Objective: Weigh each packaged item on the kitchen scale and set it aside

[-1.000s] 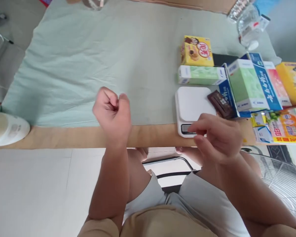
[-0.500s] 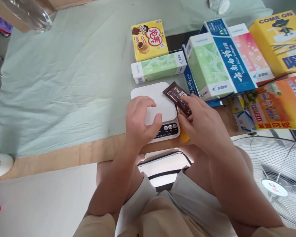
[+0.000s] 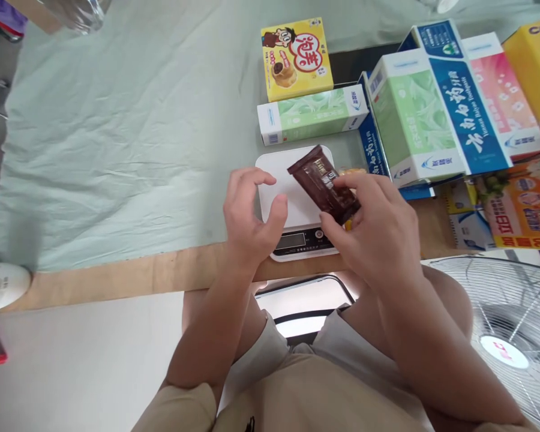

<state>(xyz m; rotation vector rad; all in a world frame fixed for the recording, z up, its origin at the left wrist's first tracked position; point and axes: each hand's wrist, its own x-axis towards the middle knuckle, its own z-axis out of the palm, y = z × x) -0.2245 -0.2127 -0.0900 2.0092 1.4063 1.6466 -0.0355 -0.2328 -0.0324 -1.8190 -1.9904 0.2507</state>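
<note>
Between thumb and fingers, my right hand [image 3: 373,225] grips a small dark brown snack packet [image 3: 321,183] with pale print. The packet tilts over the right part of a white kitchen scale [image 3: 292,198], whose dark display strip faces me. My left hand [image 3: 254,216] hovers at the scale's left edge, thumb and fingers apart, holding nothing. Beneath and behind my right hand shows part of a yellow-orange wrapper [image 3: 353,173], mostly hidden. Behind the scale lies a green and white toothpaste box [image 3: 312,114], and beyond it a yellow snack box [image 3: 297,60].
To the right stand several toothpaste boxes [image 3: 436,114] and a yellow carton [image 3: 533,66]. An orange detergent pack [image 3: 526,204] lies in front of them. A fan [image 3: 504,324] is below at right. A clear bottle [image 3: 83,15] is far left on the green cloth [image 3: 130,156].
The brown packet has been lifted and drawn left over the scale in my right hand. My left hand stays open near the scale. The view has shifted a little.
</note>
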